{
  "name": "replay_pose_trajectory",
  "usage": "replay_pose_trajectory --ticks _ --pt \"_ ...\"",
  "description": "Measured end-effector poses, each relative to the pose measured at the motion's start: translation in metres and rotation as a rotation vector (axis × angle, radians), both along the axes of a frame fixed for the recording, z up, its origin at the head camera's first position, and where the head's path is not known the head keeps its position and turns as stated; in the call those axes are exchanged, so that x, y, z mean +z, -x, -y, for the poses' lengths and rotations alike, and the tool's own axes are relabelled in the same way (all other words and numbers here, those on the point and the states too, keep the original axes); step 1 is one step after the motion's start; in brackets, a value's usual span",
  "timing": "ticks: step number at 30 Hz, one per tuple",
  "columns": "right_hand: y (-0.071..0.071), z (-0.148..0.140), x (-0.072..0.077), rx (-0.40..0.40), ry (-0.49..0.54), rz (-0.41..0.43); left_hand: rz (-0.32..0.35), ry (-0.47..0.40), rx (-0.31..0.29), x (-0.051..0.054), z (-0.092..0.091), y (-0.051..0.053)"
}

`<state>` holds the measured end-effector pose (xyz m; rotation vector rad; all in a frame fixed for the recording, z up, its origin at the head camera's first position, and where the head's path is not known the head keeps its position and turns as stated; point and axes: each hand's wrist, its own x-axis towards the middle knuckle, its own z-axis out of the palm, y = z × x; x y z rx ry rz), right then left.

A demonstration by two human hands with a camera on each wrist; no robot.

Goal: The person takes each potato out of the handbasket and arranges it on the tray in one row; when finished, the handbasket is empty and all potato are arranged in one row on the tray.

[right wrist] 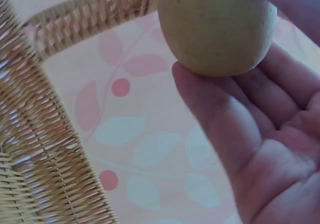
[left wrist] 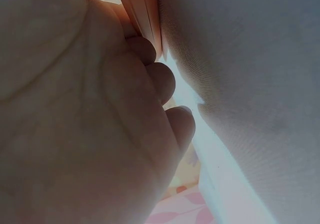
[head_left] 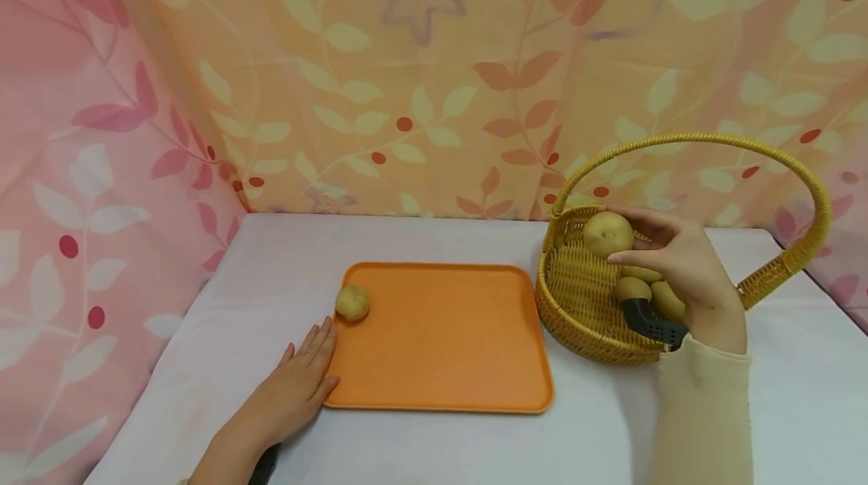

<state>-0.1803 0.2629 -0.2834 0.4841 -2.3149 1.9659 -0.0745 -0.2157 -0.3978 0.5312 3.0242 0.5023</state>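
Note:
My right hand (head_left: 685,259) holds a round, pale yellow potato (head_left: 608,235) between thumb and fingers, over the wicker basket (head_left: 563,274). The right wrist view shows this potato (right wrist: 215,29) close up, with the basket's woven side beside it. Several more potatoes (head_left: 634,290) lie inside the basket, partly hidden behind the hand and wrist. Another potato (head_left: 353,303) sits at the upper left of the orange tray (head_left: 441,342). With fingers extended, my left hand (head_left: 298,379) rests against the tray's left edge; in the left wrist view its fingertips (left wrist: 162,82) are near the tray's side.
The basket's tall arched handle (head_left: 698,138) rises at the right and leans outward. A white cloth (head_left: 407,447) covers the table. Patterned fabric (head_left: 407,93) hangs behind it and along the left side. A black wrist-camera mount (head_left: 647,321) overlaps the basket.

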Motion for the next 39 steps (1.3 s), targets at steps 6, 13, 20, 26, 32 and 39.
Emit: replay_pose_trajectory --ticks 6,13,20,26,32,39 --pt "-0.007 0.012 0.004 0.039 0.149 -0.095 0.011 0.017 0.003 -0.001 -0.001 0.001" --pt "-0.012 0.030 0.010 0.038 0.233 -0.134 0.002 0.027 0.003 -0.001 -0.002 0.001" --pt "-0.016 0.040 0.014 0.024 0.264 -0.146 0.021 0.027 0.008 0.000 -0.001 0.001" --pt "-0.014 0.045 0.015 0.023 0.242 -0.188 0.006 0.026 0.008 -0.002 -0.001 0.000" --pt "-0.013 0.055 0.015 0.022 0.158 -0.189 -0.023 0.017 -0.004 -0.001 0.000 -0.001" --pt "-0.011 0.076 0.009 0.064 0.081 -0.199 -0.016 0.013 -0.010 -0.001 -0.001 0.000"
